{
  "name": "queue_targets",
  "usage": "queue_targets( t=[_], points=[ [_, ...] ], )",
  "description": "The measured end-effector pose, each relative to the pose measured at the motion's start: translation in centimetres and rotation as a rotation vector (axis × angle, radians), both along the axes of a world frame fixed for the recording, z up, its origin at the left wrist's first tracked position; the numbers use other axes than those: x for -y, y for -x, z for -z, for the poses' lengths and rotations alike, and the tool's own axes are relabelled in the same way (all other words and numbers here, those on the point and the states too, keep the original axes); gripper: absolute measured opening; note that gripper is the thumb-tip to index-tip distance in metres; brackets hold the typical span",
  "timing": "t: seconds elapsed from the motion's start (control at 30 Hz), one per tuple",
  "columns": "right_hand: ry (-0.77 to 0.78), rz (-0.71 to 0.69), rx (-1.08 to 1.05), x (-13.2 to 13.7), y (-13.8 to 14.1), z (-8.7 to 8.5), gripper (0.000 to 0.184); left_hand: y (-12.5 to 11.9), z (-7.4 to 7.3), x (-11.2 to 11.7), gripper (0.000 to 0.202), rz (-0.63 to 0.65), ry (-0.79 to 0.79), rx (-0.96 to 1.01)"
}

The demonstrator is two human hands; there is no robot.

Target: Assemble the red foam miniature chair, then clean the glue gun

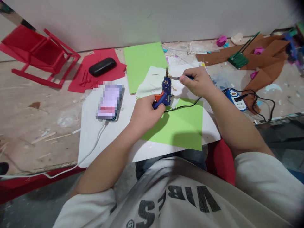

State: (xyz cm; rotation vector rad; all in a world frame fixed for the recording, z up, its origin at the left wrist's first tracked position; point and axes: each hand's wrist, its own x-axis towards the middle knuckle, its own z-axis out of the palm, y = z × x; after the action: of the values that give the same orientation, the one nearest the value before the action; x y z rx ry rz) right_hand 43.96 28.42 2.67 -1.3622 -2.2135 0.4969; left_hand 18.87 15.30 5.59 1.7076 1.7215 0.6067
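My left hand (144,113) is closed around the handle of a blue glue gun (165,91) with an orange trigger, its nozzle pointing away from me. My right hand (198,83) pinches a thin dark tool with a blue handle (187,77), its tip held close to the gun's nozzle. Both hands hover over a white tissue (150,83) and a green paper sheet (184,125) lying on a white board (95,133). The gun's black cord (185,106) runs right across the green sheet.
A phone (109,102) on a white cable lies left of my hands. A second green sheet (142,61), a black case (102,66) on red paper, a red model chair (40,53), brown paper (266,52) and a blue-white power strip (235,98) surround the work spot.
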Motion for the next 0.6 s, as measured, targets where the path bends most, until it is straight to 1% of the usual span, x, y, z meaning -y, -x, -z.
queue_targets(
  t=[0.13,0.3,0.4,0.5,0.6],
  points=[
    [0.015,-0.029,0.015,-0.1,-0.4,-0.4,0.073,0.0,0.2,0.1,0.030,0.019,-0.022,-0.035],
    [0.041,-0.036,0.077,-0.5,-1.4,-0.7,0.073,0.0,0.5,-0.1,0.030,0.065,-0.027,-0.231],
    [0.013,-0.008,0.132,-0.5,-1.4,-0.7,0.072,0.0,0.4,-0.2,0.027,0.086,0.000,-0.305],
    [-0.055,0.049,0.193,-0.4,-1.0,-0.7,0.070,0.0,0.4,-0.2,0.027,0.077,0.012,-0.311],
    [-0.112,0.101,0.235,-0.1,-0.5,-0.6,0.068,0.0,0.2,0.0,0.027,0.060,0.032,-0.250]
  ],
)
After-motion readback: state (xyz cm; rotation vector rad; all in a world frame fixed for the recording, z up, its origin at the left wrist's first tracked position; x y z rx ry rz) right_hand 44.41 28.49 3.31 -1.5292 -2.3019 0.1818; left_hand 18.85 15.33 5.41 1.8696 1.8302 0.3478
